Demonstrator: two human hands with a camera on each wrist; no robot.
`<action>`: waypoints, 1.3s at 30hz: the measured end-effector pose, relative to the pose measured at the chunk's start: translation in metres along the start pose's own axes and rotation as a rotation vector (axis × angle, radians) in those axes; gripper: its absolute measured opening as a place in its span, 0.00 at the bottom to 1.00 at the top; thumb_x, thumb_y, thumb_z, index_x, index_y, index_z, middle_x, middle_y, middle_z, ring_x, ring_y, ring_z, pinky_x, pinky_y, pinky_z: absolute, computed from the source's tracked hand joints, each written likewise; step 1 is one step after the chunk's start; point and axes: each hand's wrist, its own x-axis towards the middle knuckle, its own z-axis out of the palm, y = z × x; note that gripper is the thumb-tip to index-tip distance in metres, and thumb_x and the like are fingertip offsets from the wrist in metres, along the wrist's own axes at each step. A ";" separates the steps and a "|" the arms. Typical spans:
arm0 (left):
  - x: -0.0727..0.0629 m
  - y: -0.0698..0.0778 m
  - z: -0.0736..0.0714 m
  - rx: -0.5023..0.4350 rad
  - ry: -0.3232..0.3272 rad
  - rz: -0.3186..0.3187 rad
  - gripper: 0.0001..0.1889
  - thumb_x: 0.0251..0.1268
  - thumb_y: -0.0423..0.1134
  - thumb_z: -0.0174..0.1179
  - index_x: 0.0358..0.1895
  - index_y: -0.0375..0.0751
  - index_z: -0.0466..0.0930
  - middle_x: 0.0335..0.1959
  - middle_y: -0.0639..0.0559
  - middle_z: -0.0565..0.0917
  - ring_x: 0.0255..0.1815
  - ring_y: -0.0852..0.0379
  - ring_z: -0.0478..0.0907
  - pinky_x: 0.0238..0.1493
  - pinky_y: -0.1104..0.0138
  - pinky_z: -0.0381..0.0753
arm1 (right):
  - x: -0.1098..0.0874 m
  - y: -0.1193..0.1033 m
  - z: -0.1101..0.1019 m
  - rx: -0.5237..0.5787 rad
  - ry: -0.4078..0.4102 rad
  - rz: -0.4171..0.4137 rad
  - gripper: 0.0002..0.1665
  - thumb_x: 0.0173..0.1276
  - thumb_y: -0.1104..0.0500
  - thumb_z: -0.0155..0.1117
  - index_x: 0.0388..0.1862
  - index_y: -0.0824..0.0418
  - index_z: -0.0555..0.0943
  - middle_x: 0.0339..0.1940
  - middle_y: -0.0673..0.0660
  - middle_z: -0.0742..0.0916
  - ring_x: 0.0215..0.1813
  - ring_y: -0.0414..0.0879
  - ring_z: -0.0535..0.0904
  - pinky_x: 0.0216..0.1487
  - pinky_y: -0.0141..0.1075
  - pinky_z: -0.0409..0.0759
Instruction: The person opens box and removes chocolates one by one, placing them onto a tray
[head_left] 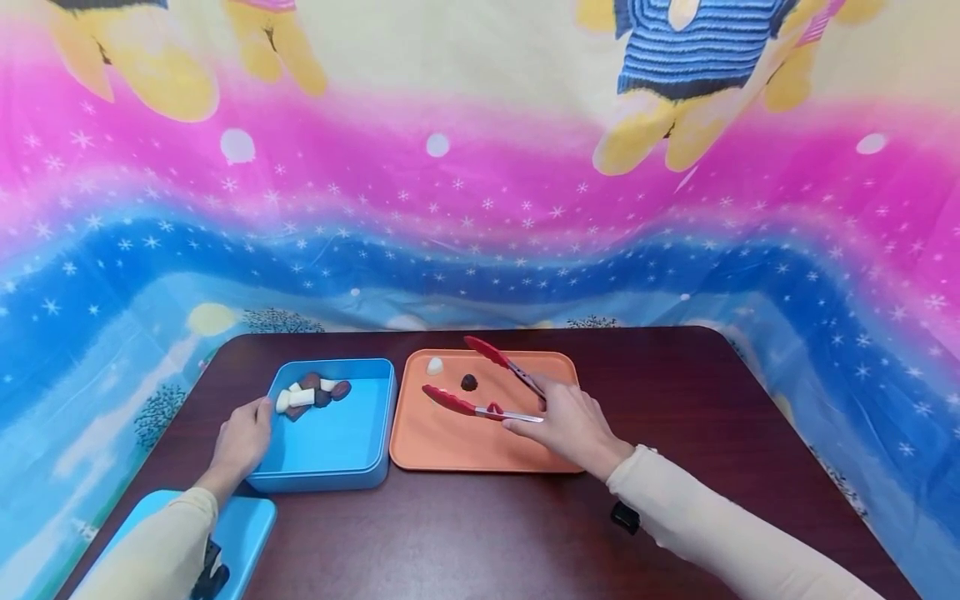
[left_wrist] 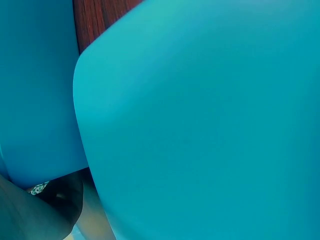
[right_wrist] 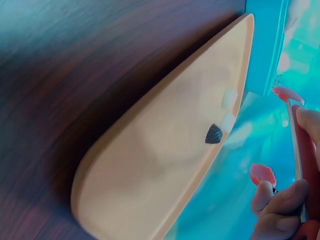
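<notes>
My left hand grips the left wall of a light-blue box, thumb at the rim. Dark, brown and white chocolate-like pieces lie in the box's far left part. In my right hand is a pair of red-tipped metal tongs, its arms spread apart above an orange tray, with nothing pinched. A dark ridged piece rests on the tray between the tong arms. Left of it sits a white piece; the right wrist view shows two white pieces near the dark one.
A light-blue lid lies at the front left, partly under the left forearm. Box and tray stand side by side on a dark wooden table. Behind the table hangs a patterned cloth.
</notes>
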 end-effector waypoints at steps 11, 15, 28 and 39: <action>0.000 0.001 0.000 0.014 -0.005 -0.008 0.35 0.84 0.52 0.22 0.74 0.24 0.58 0.70 0.21 0.66 0.70 0.23 0.64 0.69 0.34 0.65 | 0.001 -0.018 0.008 0.028 0.005 -0.038 0.48 0.52 0.35 0.79 0.69 0.52 0.77 0.16 0.48 0.71 0.17 0.40 0.61 0.19 0.32 0.57; 0.001 0.000 0.000 0.009 -0.006 -0.010 0.35 0.84 0.52 0.23 0.72 0.24 0.61 0.67 0.21 0.68 0.66 0.24 0.67 0.67 0.35 0.68 | 0.001 -0.026 0.010 0.039 -0.007 -0.064 0.47 0.53 0.35 0.79 0.68 0.53 0.78 0.17 0.48 0.73 0.18 0.40 0.63 0.20 0.32 0.58; 0.001 0.000 0.000 0.031 0.067 0.016 0.27 0.85 0.51 0.26 0.32 0.37 0.67 0.24 0.48 0.60 0.34 0.47 0.70 0.37 0.57 0.65 | 0.006 -0.051 0.016 0.041 -0.024 -0.125 0.39 0.54 0.30 0.75 0.61 0.46 0.81 0.19 0.46 0.73 0.20 0.39 0.64 0.21 0.33 0.61; 0.000 0.002 0.001 0.013 0.036 0.001 0.30 0.85 0.51 0.26 0.46 0.29 0.72 0.27 0.45 0.64 0.42 0.40 0.73 0.42 0.53 0.69 | 0.010 -0.067 0.027 0.046 -0.034 -0.175 0.39 0.54 0.33 0.77 0.59 0.51 0.80 0.21 0.47 0.77 0.21 0.39 0.68 0.22 0.33 0.65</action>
